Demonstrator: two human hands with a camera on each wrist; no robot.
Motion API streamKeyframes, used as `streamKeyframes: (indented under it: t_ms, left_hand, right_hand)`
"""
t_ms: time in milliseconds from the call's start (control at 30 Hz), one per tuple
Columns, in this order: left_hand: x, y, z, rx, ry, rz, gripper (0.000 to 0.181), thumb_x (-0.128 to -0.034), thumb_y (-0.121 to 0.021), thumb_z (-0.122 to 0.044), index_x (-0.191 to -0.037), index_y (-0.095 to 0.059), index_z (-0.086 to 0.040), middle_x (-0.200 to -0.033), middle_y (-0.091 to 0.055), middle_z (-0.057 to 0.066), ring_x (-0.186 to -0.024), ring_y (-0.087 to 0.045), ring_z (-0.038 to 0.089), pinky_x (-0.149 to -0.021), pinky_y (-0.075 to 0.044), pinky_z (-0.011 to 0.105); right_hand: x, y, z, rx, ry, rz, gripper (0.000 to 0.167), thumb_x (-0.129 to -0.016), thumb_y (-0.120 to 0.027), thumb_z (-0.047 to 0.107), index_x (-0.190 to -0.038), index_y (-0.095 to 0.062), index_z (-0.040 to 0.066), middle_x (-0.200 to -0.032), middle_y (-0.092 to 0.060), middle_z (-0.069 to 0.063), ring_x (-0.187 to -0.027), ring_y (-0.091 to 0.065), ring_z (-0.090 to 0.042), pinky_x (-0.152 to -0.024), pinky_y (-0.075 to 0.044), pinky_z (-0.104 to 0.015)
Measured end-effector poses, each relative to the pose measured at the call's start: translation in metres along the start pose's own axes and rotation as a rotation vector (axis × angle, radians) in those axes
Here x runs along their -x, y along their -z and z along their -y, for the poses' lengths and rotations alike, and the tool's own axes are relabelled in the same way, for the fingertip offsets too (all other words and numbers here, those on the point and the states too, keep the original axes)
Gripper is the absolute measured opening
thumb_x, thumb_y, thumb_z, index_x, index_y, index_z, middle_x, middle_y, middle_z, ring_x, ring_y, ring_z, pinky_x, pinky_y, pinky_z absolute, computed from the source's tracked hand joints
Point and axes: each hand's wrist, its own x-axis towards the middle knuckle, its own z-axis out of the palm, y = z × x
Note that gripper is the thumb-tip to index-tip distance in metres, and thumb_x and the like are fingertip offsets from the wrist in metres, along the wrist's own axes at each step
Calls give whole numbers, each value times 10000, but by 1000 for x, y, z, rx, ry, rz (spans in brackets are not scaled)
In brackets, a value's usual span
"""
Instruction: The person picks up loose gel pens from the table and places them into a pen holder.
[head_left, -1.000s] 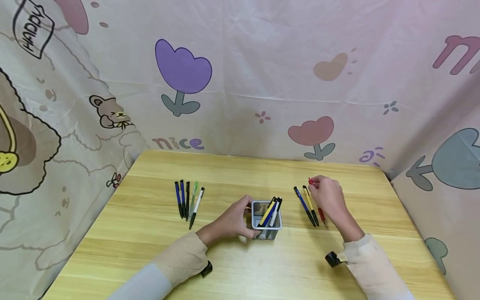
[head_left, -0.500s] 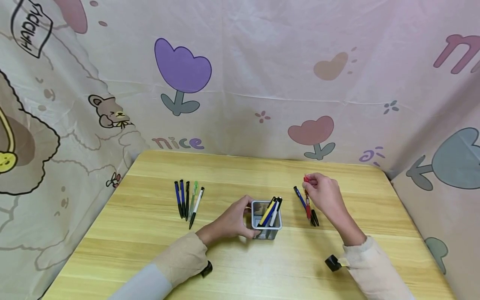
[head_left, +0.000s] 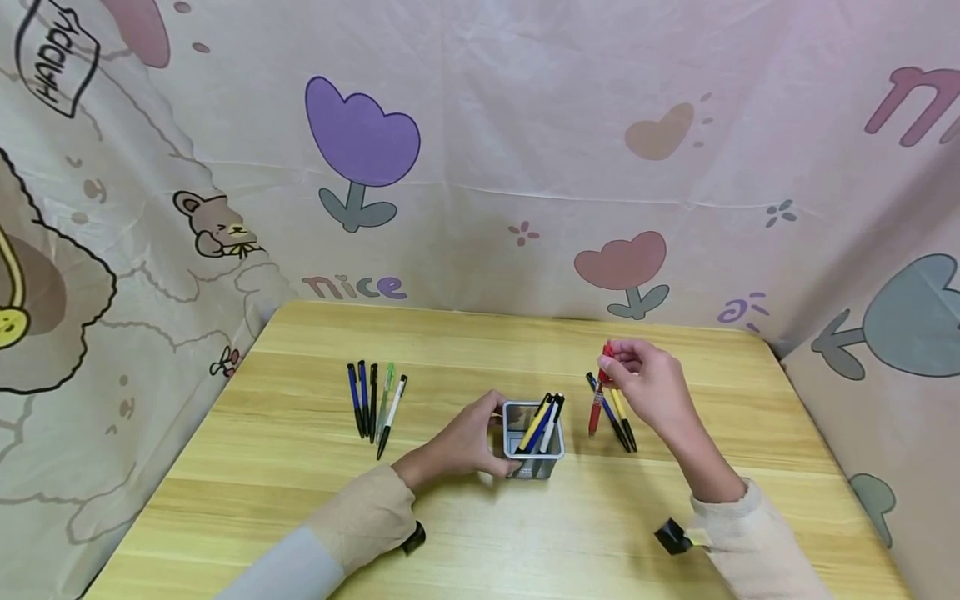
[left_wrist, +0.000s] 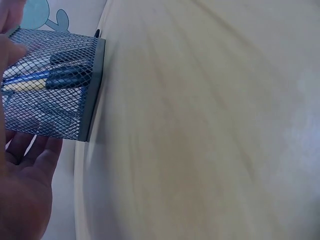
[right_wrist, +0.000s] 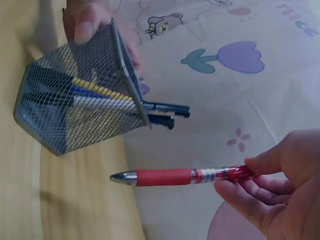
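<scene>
My right fingers (right_wrist: 267, 162) pinch red pen (right_wrist: 165, 177) near top, tip down; cup (head_left: 534, 468), held by my left hand (head_left: 471, 437), stands to its left.

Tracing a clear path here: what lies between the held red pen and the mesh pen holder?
Nothing: in the head view, only bare tabletop shows between the red pen and the mesh pen holder.
</scene>
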Motion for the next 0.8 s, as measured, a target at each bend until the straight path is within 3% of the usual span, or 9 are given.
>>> streamKeyframes:
  t_ms: [300, 500, 800]
  left_hand:
    - [0, 0, -1, 3, -13, 1, 658, -728, -878, -101, -1238, -463, -78, -1213, -630, 90, -1134, -689, 233, -984, -590, 262]
    - [0, 1, -2, 4, -18, 3, 666, -728, -885, -115, -1243, -465, -71, -1212, -628, 109, -1132, -689, 252, -982, -595, 283]
    - [0, 1, -3, -3, -25, 7, 671, -740, -880, -136, -1259, -460, -67, -1228, -622, 109, -1156, -678, 259, -1015, -584, 297]
  right_hand:
    - [6, 7, 16, -270, -25, 50, 344, -1012, -663, 127, -1249, -599, -115, -1063, -646, -182, -837, -710, -35, -764, -651, -251]
    - [11, 3, 22, -421, -42, 51, 344, -1004, -663, 85, -1249, -567, -138, -990, -649, -46, -834, -722, -45, -791, -655, -280]
    - [19, -16, 18, -470, -53, 47, 314, -989, -683, 74, -1223, -580, -108, -992, -677, -30, -846, -728, -66, -794, -656, -283]
